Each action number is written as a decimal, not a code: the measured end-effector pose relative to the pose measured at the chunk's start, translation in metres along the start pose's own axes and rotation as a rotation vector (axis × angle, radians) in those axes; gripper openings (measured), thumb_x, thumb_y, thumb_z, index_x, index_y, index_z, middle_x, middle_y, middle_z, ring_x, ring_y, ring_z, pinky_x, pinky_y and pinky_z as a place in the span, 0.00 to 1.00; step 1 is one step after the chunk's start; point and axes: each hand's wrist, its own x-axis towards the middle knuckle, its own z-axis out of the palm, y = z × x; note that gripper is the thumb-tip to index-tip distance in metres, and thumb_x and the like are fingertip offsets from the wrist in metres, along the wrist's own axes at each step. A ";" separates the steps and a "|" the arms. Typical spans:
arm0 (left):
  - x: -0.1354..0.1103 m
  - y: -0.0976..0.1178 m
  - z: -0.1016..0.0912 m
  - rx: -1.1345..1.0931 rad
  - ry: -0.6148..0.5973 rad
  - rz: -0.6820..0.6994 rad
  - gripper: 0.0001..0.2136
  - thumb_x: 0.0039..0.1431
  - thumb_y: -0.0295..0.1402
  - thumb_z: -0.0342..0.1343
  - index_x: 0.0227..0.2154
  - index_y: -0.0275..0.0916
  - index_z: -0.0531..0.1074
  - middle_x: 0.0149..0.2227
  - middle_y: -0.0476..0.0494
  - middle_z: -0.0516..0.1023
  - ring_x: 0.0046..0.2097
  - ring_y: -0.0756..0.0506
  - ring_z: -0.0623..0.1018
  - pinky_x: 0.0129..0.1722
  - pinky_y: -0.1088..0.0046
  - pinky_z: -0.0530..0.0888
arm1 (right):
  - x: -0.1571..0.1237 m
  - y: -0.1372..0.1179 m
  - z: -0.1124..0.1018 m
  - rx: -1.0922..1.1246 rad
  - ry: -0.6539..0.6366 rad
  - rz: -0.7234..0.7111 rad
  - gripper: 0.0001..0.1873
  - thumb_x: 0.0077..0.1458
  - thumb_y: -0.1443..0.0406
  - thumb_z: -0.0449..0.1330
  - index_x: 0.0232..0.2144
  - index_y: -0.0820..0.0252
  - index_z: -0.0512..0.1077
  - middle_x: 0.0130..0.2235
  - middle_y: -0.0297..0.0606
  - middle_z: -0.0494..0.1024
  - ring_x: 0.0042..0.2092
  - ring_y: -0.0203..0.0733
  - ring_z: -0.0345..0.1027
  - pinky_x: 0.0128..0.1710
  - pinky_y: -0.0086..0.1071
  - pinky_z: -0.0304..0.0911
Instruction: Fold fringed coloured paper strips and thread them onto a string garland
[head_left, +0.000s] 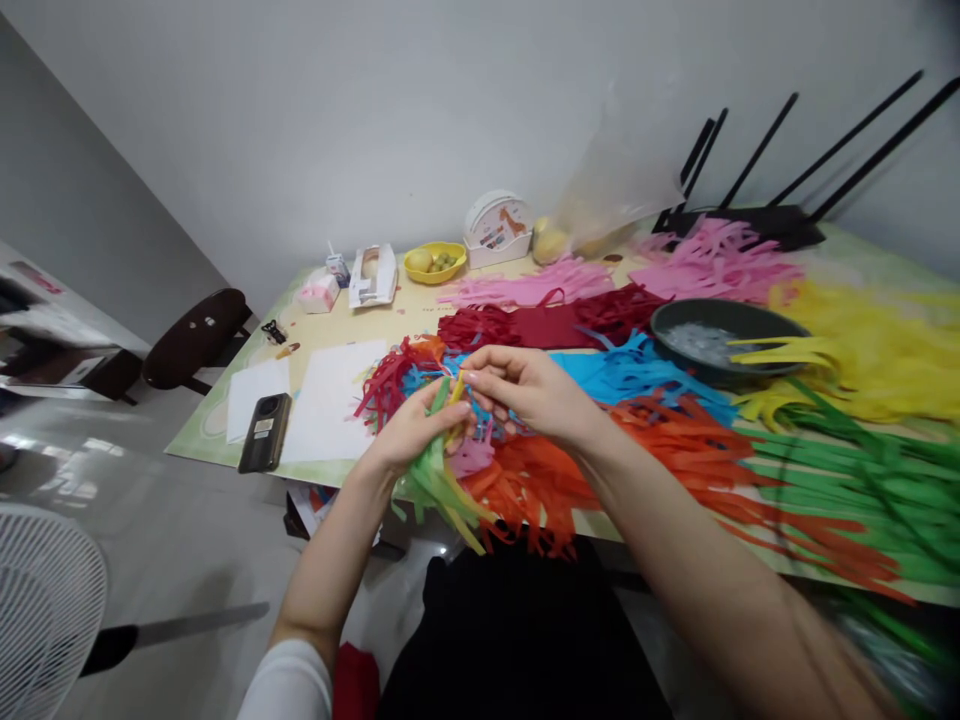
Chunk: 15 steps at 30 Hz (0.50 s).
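My left hand is closed around a bundle of light green and yellow paper fringe, whose strips hang below the table's front edge. Close against it, my right hand pinches at the bundle's upper end; what lies between the fingertips is too small to make out. Behind and beneath the hands lie red tassels and blue fringe. Under my right forearm spreads orange fringed paper. A piece of pink fringe shows just below the fingers.
Dark red, pink, yellow and green fringe cover the table's right side. A dark bowl holds clear plastic bits. White paper and a phone lie left. A router stands behind; a fan stands lower left.
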 end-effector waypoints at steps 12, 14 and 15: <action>-0.012 -0.005 -0.002 0.017 0.468 0.208 0.15 0.48 0.41 0.66 0.35 0.37 0.74 0.28 0.48 0.80 0.30 0.48 0.79 0.33 0.73 0.74 | -0.025 0.017 0.015 -0.487 0.396 -0.310 0.09 0.57 0.61 0.59 0.34 0.61 0.76 0.22 0.32 0.72 0.23 0.34 0.63 0.23 0.28 0.57; -0.014 -0.006 0.001 0.072 0.498 0.253 0.13 0.50 0.39 0.65 0.36 0.37 0.75 0.30 0.47 0.81 0.33 0.47 0.80 0.36 0.73 0.75 | -0.030 0.018 0.018 -0.585 0.376 -0.319 0.09 0.58 0.62 0.58 0.34 0.61 0.76 0.23 0.33 0.74 0.23 0.34 0.64 0.24 0.28 0.57; -0.015 -0.006 0.002 0.107 0.508 0.272 0.13 0.51 0.38 0.65 0.37 0.37 0.76 0.30 0.46 0.82 0.34 0.47 0.80 0.38 0.73 0.75 | -0.031 0.019 0.020 -0.613 0.377 -0.323 0.09 0.58 0.62 0.58 0.34 0.61 0.76 0.23 0.33 0.74 0.23 0.34 0.64 0.24 0.28 0.56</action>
